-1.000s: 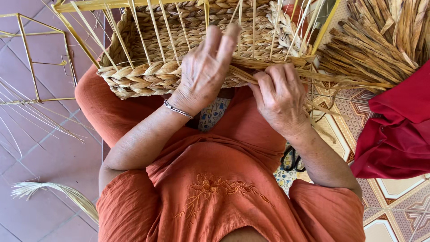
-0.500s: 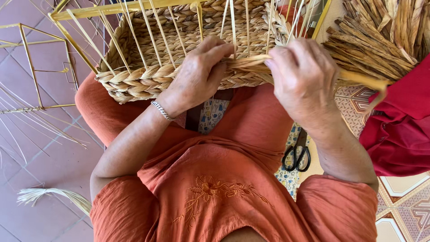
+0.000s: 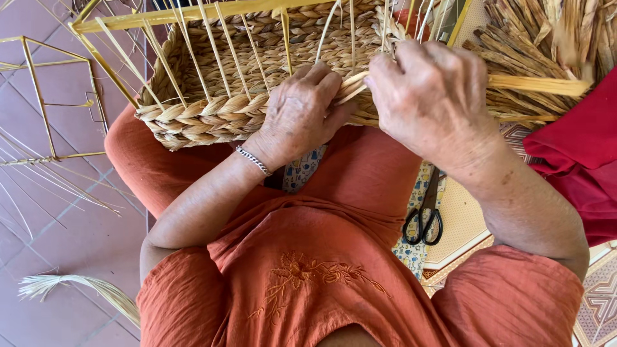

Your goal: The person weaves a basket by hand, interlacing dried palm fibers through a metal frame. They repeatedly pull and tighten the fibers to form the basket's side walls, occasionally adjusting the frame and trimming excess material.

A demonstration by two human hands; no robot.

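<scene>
Woven basket [image 3: 212, 109]: half-built, resting on the lap against a yellow frame [image 3: 193, 11], tilted so its near wall faces the person. Left hand [image 3: 299, 115]: fingers pressed flat on the plaited wall, steadying it. Right hand [image 3: 430, 96]: closed, pinching a straw strand [image 3: 540, 83] drawn taut rightward. Scissors [image 3: 425, 215]: on the floor mat beside the knee. Red cloth [image 3: 578, 154]: right. Loose straw bundle [image 3: 546, 32]: upper right.

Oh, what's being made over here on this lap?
A person in orange clothes is weaving a basket that rests on their lap. The left hand presses against the braided wall, while the right hand grips a flat straw strand at the basket's edge. Thin upright ribs rise from a yellow frame. Black scissors lie beside the right leg, and more dried straw is piled nearby.
</scene>
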